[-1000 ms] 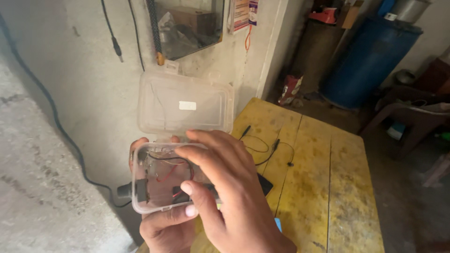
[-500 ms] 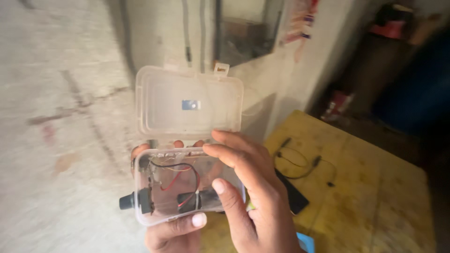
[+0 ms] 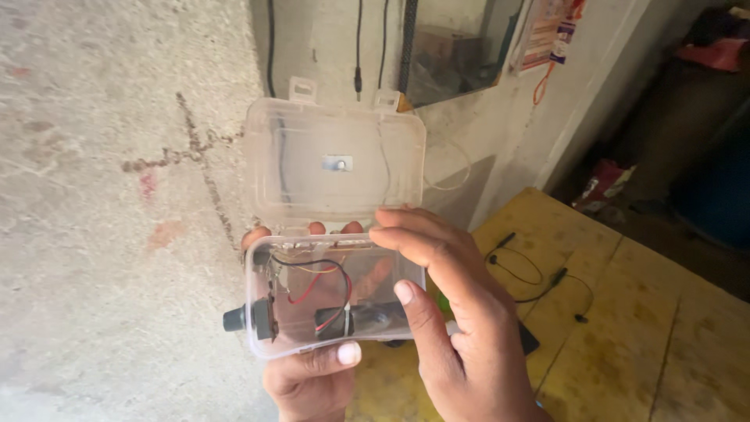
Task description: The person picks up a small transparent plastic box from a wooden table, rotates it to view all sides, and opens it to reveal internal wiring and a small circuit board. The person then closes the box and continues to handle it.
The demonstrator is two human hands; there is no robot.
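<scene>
Box (image 3: 336, 293): clear plastic, hinged, held up in the air in front of the wall (image 3: 101, 195), off the bench (image 3: 625, 328). Lid (image 3: 336, 160) swung fully open and standing up behind the base, two latch tabs at its top edge, small metal piece at its centre.

Left hand (image 3: 312, 375) cups the base from below: thumb clamped along the front rim, fingertips showing over the back rim by the hinge. Reads as a cradle grip that keeps the open side level and facing the camera.

Right hand (image 3: 461, 328) closes on the box's right end, thumb pressing the front right corner, fingers curled over the top of the right rim. Both hands gripping the box, neither open.

Inside: red and black wires (image 3: 312, 281) looping from a solder cluster at back left to a dark cylindrical part (image 3: 355, 319) lying along the front wall. Black knob (image 3: 234, 319) pokes out through the left wall, its body just inside.

On the yellow bench to the right: thin black lead (image 3: 531, 273) lying loose, and a dark flat object (image 3: 528, 337) mostly hidden behind the right hand. Cables (image 3: 359, 47) hang down the wall above the lid.
</scene>
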